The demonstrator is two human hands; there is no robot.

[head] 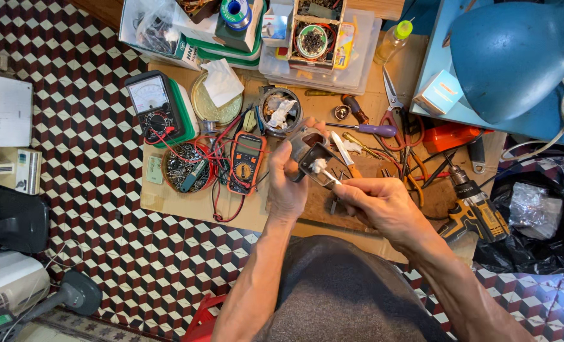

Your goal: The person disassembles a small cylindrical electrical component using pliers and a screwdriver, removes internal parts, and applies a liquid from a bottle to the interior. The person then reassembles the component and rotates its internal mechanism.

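Your left hand point(286, 180) is wrapped closed around a small grey metal housing point(308, 154), held up over the work board point(244, 212) with its open side tilted toward you, probably so you can see into the cavity. Your right hand point(380, 204) is pinched shut on a thin stick with a white cotton tip point(320, 168), and the tip sits inside that opening, touching the inner face. The housing hangs near the middle of the view, just above the board's front edge.

From the head camera, the containers lie mostly from ten to one o'clock of the housing. At nine o'clock, a round red-rimmed dish point(189, 168) holds a heap of small dark screws and a bluish part. At eleven o'clock, a round metal tin point(280, 112) holds crumpled white paper. At ten o'clock, a flat brass-coloured lid point(213, 104) carries a folded white tissue. At twelve o'clock, clear plastic boxes point(320, 47) are stacked, the top one divided, with a round green tub of tiny dark parts in it. At three o'clock, off the board, a black bag point(530, 221) gapes open with clear plastic wrap inside.

An orange multimeter point(245, 163) lies at nine o'clock, its red leads trailing, within easy reach. A yellow cordless drill point(475, 206) lies at four o'clock.
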